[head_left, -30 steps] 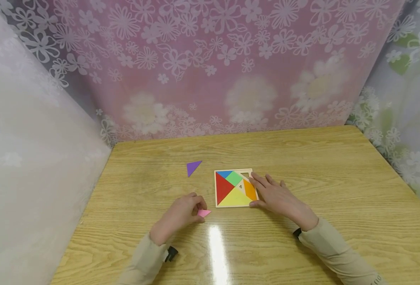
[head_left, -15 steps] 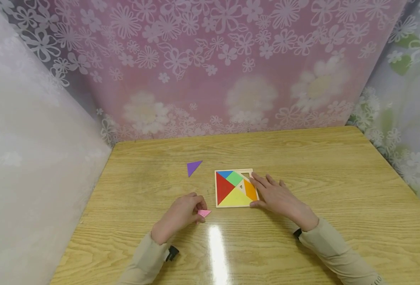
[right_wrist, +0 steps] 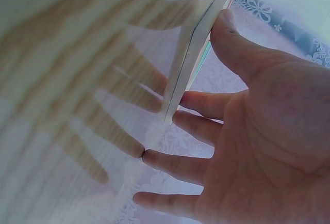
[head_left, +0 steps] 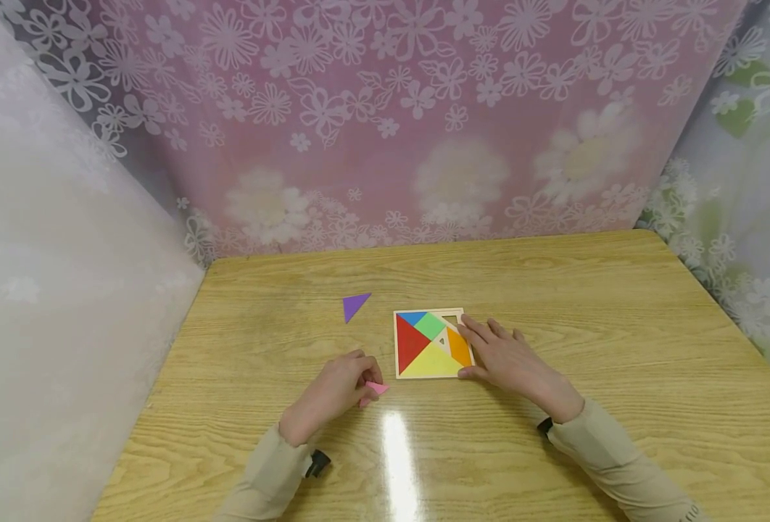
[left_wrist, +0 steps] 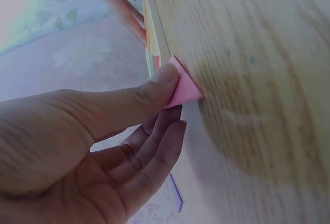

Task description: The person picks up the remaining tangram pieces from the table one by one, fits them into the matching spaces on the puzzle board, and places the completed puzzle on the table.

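Nearest are two beige sleeves, the left one (head_left: pixel 261 471) and the right one (head_left: pixel 620 457), each with a small black device at the cuff, (head_left: pixel 317 462) on the left wrist and (head_left: pixel 544 428) on the right. A bright streak of glare (head_left: pixel 401 464) lies on the bench (head_left: pixel 280 290) between the forearms.

The left hand (head_left: pixel 333 388) pinches a pink triangle (left_wrist: pixel 184 87), thumb over its face, just off the near left corner of a shallow pale wooden tray (left_wrist: pixel 156 20). Whether the triangle touches the bench is hard to tell. The right hand (head_left: pixel 512 362) grasps nothing; its fingers are extended and spread, and it rests against the tray, covering part of its right edge.

The tray lies flat and holds a yellow triangle (head_left: pixel 432 362) along the near side, a red triangle (head_left: pixel 412 345) at the left, an orange piece (head_left: pixel 458 349) at the right, a green square (head_left: pixel 431 326) and, at the far left corner, a blue triangle (head_left: pixel 413 317). Two places are unfilled: one near the middle, one at the far right corner.

Beyond the left hand, a purple triangle (head_left: pixel 355 307) lies alone on the bench, apart from the tray. The bench is yellowish, wood-grained and glossy. Pale cloth (head_left: pixel 65 290) hangs at the left, leafy floral cloth (head_left: pixel 750 181) at the right, and a pink flowered curtain (head_left: pixel 359 109) behind.
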Demonstrator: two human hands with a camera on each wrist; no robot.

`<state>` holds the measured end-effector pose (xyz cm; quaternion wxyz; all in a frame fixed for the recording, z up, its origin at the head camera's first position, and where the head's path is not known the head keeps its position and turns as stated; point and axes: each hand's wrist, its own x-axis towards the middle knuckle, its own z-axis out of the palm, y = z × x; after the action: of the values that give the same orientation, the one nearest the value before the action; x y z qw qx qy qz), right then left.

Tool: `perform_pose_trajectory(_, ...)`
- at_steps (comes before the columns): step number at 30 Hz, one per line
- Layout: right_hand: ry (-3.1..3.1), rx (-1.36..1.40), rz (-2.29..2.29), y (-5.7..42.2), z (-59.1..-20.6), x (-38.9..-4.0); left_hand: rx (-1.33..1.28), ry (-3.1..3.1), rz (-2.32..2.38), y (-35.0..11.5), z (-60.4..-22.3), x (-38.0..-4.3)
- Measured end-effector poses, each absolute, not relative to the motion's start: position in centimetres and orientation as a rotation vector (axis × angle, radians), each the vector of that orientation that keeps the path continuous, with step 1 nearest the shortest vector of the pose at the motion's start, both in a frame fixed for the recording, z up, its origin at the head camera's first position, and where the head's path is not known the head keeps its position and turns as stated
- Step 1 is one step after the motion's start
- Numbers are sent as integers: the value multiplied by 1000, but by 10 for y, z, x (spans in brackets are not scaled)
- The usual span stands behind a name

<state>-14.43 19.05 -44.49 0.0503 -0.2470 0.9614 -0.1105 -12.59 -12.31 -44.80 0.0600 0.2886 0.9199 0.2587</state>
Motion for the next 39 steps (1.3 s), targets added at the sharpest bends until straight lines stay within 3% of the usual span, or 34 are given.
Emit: perform_pose_trajectory(39, 2916, -726, -338, 189, -442, -142, 946, 2971, 1032, -63, -417, -158)
